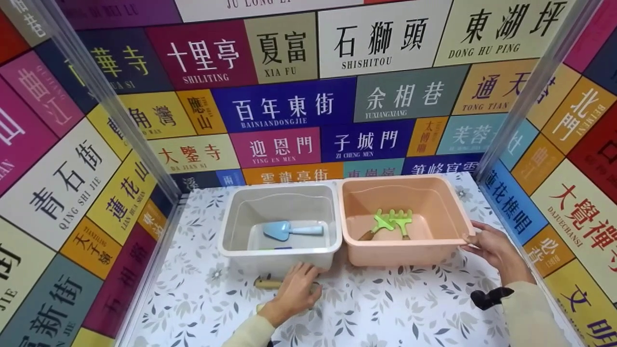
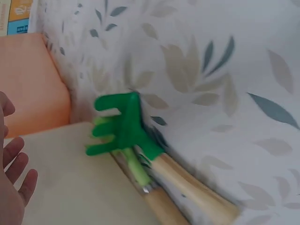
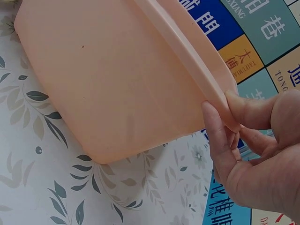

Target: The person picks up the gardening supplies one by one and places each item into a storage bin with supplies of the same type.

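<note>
My left hand (image 1: 295, 288) is in front of the white bin (image 1: 282, 252), fingers loosely bent and holding nothing. Beneath it lie two garden tools with wooden handles along the bin's wall: a dark green hand rake (image 2: 133, 129) on top of a light green tool (image 2: 136, 169), whose head is mostly hidden. At the right, my right hand (image 1: 496, 250) pinches the rim of the peach bin (image 3: 117, 89) at its front corner, thumb on one side and fingers on the other. Two light green hand rakes (image 1: 402, 222) with wooden handles rest inside that bin.
A light blue trowel (image 1: 279, 231) lies in the white bin, with a blue-purple strip (image 1: 283, 248) partly hidden behind its front wall. Both bins stand side by side on a leaf-patterned tablecloth (image 1: 385, 308). Panels with colourful lettering (image 1: 289, 106) enclose the back and sides.
</note>
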A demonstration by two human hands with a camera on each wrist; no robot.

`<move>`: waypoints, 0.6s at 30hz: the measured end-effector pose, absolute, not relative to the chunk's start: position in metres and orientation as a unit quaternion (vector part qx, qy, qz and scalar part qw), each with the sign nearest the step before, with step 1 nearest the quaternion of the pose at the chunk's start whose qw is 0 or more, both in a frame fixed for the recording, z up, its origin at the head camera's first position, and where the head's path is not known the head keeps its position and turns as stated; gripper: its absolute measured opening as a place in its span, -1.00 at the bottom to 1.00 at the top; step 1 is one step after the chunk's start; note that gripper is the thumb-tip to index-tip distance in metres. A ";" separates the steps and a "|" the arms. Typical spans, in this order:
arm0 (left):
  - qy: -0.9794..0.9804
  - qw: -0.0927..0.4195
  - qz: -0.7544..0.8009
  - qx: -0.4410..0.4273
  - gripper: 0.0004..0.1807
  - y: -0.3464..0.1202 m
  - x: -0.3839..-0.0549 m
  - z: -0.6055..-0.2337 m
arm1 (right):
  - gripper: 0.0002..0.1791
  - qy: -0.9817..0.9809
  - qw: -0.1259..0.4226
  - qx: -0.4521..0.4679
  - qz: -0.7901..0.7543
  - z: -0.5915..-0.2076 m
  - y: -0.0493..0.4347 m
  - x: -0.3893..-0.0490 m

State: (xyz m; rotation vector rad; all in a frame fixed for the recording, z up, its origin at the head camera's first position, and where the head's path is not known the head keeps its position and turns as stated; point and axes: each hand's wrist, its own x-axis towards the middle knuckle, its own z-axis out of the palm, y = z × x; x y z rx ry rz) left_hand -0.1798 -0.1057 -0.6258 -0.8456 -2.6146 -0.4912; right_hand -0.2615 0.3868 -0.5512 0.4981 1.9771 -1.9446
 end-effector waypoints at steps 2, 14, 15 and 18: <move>-0.929 0.158 -0.169 -0.290 -0.70 -0.113 -0.179 -0.630 | 0.00 0.693 0.161 0.176 -0.680 -0.552 0.387 -0.262; -0.942 0.108 -0.191 -0.254 -0.60 -0.144 -0.175 -0.639 | -0.01 0.691 0.166 0.181 -0.680 -0.551 0.386 -0.263; -0.943 0.100 -0.195 -0.248 -0.59 -0.145 -0.175 -0.639 | -0.01 0.691 0.166 0.182 -0.679 -0.551 0.386 -0.263; -0.949 0.062 -0.205 -0.231 -0.57 -0.151 -0.175 -0.638 | -0.02 0.697 0.168 0.181 -0.673 -0.551 0.386 -0.262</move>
